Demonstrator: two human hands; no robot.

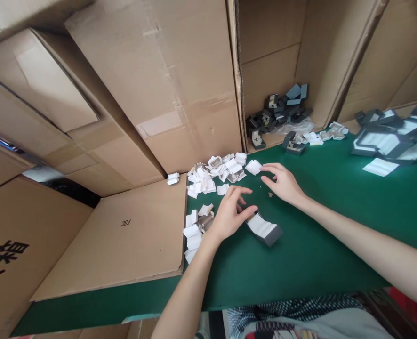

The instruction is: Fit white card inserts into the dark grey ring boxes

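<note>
On the green table, an opened dark grey small box (271, 234) with a white lining lies in front of me. My left hand (229, 213) is over its far left end, fingers curved and apart; thumb and box overlap in view, and I cannot tell whether they touch. My right hand (282, 182) reaches toward a white folded insert (253, 167). Its fingertips are at the insert's edge, with thumb and fingers spread. A heap of white inserts (208, 175) lies just beyond my left hand, and more white inserts (193, 230) lie left of my left wrist.
A flattened cardboard sheet (148, 235) lies at the left. Large cartons (194, 94) stand behind the table. Dark small boxes (282, 110) fill the bottom of an open carton. Several grey boxes (388, 136) with white linings are piled at the right.
</note>
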